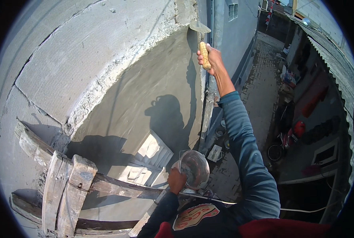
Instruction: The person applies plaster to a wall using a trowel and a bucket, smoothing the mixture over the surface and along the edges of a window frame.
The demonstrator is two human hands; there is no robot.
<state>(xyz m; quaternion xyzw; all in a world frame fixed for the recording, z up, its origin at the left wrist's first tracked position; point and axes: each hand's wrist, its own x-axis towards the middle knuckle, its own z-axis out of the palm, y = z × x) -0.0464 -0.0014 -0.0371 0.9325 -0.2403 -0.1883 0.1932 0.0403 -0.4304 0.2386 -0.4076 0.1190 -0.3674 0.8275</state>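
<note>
My right hand (213,60) reaches far out along the wall, its fingers closed round the wooden handle of a trowel (200,27). The trowel's blade touches or nearly touches the upper right corner of the wet-looking grey plaster (153,75); which of the two I cannot tell. Low down, my left hand (177,180) grips the rim or wire handle of a bucket (204,170), with its fingers partly hidden. Grey mortar lies inside the bucket and smears its wall. Shadows of my head and arm fall across the plaster.
Bare pale blocks (93,51) border the plaster on the left. Rough wooden scaffold beams (81,178) cross the lower left. To the right, a paved alley (258,87) lies far below, with a red motorbike (298,131) and a corrugated roof (327,51) beyond. A pipe (212,20) runs beside the wall corner.
</note>
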